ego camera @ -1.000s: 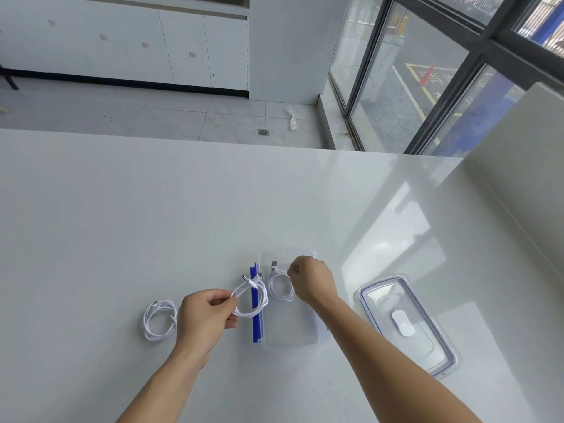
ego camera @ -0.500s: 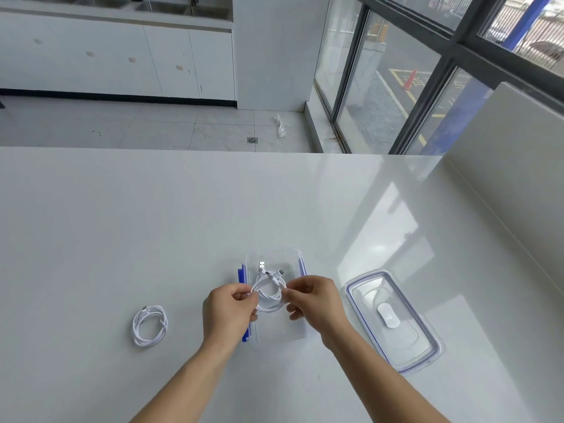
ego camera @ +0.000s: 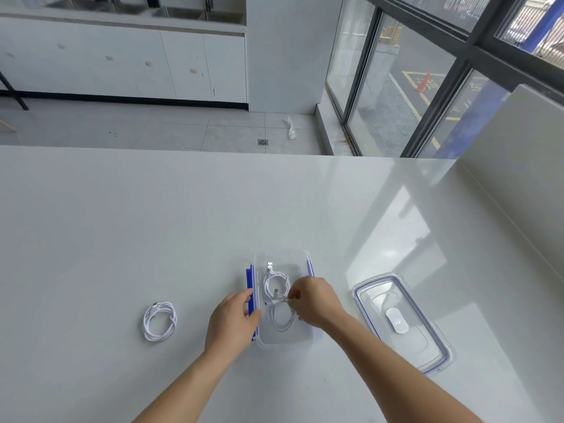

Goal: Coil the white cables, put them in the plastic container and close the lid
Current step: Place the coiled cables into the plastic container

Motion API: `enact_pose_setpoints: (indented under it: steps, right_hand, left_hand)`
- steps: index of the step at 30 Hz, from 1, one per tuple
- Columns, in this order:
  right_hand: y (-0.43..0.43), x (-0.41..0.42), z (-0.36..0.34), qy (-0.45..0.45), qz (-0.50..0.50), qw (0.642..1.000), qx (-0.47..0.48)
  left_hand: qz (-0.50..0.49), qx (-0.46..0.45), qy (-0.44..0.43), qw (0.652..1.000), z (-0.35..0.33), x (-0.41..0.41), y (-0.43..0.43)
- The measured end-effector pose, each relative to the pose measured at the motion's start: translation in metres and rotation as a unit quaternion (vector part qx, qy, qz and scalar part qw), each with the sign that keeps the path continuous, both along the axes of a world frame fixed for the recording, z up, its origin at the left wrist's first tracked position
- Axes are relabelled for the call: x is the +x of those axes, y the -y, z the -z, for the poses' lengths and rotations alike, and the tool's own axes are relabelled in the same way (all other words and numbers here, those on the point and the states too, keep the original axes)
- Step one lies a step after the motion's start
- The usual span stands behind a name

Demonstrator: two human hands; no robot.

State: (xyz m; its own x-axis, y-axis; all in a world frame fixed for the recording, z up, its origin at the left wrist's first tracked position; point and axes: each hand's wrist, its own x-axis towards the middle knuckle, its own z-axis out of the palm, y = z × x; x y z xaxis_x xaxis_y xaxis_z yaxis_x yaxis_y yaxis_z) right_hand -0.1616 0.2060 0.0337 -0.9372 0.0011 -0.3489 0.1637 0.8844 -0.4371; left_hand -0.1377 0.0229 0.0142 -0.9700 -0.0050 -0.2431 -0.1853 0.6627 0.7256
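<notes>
the second cable (ego camera: 282,314) now lies in the box (ego camera: 302,337), the right hand (ego camera: 316,300) fingers (ego camera: 293,298) pinched on it. the left hand (ego camera: 233,320) has let go and grips the box's edge. a third cable (ego camera: 159,321) waits left of those fingers.

Bright, even daylight comes in through the tall dark-framed glass windows (ego camera: 381,87) at two o'clock. On the glossy white tabletop (ego camera: 122,233) it lays pale glare patches crossed by dark frame reflections toward three o'clock. The clear blue-rimmed plastic lid (ego camera: 421,340) at four o'clock shows a dull sheen. Shadows under the forearms (ego camera: 396,367) are faint and soft. Straight lines bow near the borders; the middle is sharp.
</notes>
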Motion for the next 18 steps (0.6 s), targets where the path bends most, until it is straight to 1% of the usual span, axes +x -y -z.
enact_pose_setpoints:
  steps: [2,6,9,13,18]
  right_hand:
    - [0.005,0.000,0.007,0.008,-0.012,1.000,0.023]
    - [0.013,0.005,0.013,0.014,-0.060,0.992,0.108]
    - [0.016,0.009,0.010,0.028,-0.074,0.987,0.141]
    - [0.015,0.010,0.011,0.042,-0.085,0.984,0.154]
    - [0.013,0.011,0.014,0.013,-0.051,0.992,0.116]
  left_hand:
    - [-0.002,0.008,-0.001,1.000,0.002,0.000,0.000]
    - [-0.008,0.019,0.002,1.000,0.004,-0.001,0.000]
    - [-0.011,0.025,-0.002,1.000,0.006,0.001,-0.001]
    - [-0.009,0.029,-0.003,1.000,0.008,0.001,-0.001]
    - [-0.010,0.027,-0.008,1.000,0.012,0.002,0.000]
